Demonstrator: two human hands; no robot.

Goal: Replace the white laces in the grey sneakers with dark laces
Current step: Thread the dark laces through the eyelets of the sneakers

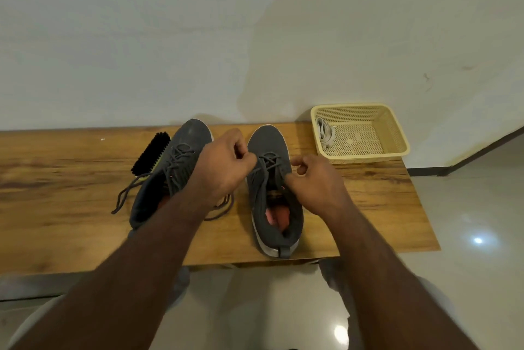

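Observation:
Two grey sneakers stand side by side on the wooden table [71,179], toes toward the wall. The left sneaker [181,145] carries dark laces whose loose ends trail onto the table at both sides. The right sneaker [272,208] also has a dark lace [265,168] threaded through its eyelets. My left hand [224,162] pinches one end of that lace above the tongue. My right hand [314,179] has curled fingers at the sneaker's right side and seems to pinch the other end. White laces [324,132] lie in a cream basket [397,134].
A black shoe brush [150,155] lies against the left sneaker's outer side. The cream plastic basket sits at the table's back right corner by the wall. The table's front edge runs just behind the right sneaker's heel; a glossy tiled floor lies below.

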